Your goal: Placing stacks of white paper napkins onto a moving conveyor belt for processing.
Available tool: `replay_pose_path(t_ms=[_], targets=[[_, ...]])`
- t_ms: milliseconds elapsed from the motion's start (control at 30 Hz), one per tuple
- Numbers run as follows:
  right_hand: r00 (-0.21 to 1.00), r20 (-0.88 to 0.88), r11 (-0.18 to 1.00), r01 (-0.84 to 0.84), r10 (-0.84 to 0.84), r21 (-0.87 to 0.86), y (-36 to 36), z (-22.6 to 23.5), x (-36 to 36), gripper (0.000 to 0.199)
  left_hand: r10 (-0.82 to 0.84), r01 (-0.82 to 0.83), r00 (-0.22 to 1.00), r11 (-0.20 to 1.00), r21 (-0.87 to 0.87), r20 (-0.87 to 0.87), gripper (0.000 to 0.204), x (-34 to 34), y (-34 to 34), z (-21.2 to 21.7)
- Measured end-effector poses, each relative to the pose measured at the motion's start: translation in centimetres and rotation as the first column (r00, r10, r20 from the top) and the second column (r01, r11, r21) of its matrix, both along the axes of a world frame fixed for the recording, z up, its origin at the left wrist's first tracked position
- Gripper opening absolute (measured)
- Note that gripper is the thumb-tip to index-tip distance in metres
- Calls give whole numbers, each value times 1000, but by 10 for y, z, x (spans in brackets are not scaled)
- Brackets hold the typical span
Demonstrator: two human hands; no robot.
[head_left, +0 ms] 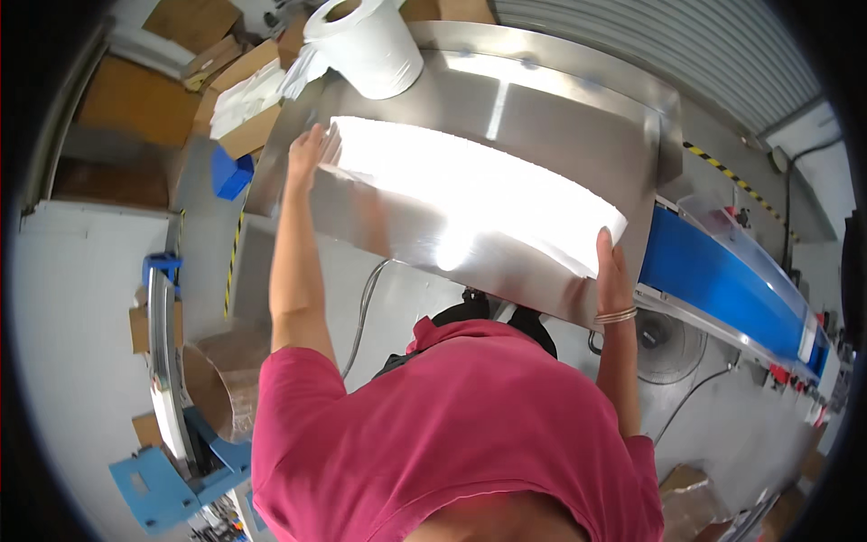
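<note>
A long white bundle (461, 176) lies across the stainless steel table (551, 108), bright with glare. Thin layered edges show at its left end, but its exact kind cannot be made out. My left hand (307, 154) grips that left end, its fingers closed against the layers. At the opposite end my right hand (614, 266), with bangles at the wrist, clasps the corner with the thumb uppermost. Part of the right fingers is hidden behind the bundle. Beyond the left end stands a large white roll (384, 59) with a loose tail hanging off its left side.
A raised steel rim (533, 45) runs along the table's far side. To the right is a blue conveyor belt (722, 280) with a clear guard. An open carton (248, 99) and a blue bin (231, 173) are at the left. A floor fan (668, 348) stands below the conveyor.
</note>
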State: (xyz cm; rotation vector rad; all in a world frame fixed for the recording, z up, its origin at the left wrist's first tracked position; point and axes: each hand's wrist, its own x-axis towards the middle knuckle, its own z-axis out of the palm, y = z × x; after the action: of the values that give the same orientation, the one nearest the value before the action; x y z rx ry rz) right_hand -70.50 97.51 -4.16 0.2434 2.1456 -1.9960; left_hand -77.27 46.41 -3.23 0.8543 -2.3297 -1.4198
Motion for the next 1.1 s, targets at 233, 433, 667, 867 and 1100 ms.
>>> replay_pose_path(t_ms=[233, 433, 667, 867, 1100], targets=[[979, 131, 988, 153, -154, 20, 17, -24, -10, 42, -525, 373, 832, 770, 518, 181, 50, -17, 8, 18], [987, -121, 928, 145, -110, 343, 0, 18, -19, 63, -585, 449, 791, 756, 477, 182, 68, -15, 49, 1], [992, 18, 920, 108, -124, 376, 30, 10, -10, 82, -577, 445, 809, 725, 525, 111, 62, 43, 96, 6], [958, 177, 958, 183, -224, 222, 61, -11, -10, 49, -441, 222, 881, 703, 676, 169, 58, 38, 55, -13], [901, 370, 866, 361, -228, -346, 74, -7, -19, 45, -545, 330, 788, 767, 550, 286, 72, 13, 76, -5]])
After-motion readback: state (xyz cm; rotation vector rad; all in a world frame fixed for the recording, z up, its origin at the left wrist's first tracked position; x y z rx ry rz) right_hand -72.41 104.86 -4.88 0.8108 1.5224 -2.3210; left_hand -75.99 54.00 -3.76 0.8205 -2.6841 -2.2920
